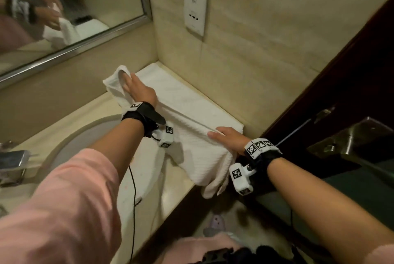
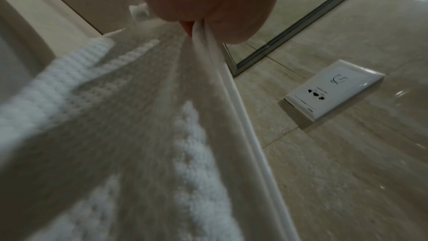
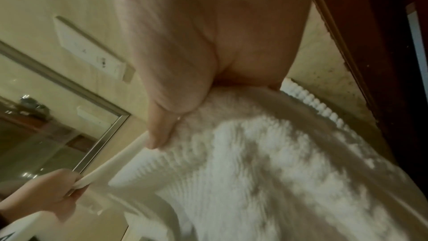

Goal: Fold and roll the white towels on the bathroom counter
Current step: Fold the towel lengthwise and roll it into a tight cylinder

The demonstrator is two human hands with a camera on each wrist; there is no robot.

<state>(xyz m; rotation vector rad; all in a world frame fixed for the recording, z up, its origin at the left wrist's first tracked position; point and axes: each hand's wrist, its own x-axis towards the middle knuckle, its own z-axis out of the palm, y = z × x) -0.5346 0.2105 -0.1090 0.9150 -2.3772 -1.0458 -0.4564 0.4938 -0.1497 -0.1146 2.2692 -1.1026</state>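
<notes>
White towel stretched taut between both hands' grips.

The towel lies across the counter in the corner, its near end hanging over the front edge. The sink sits left of it, the mirror behind, the wall socket above (right of the mirror).
</notes>
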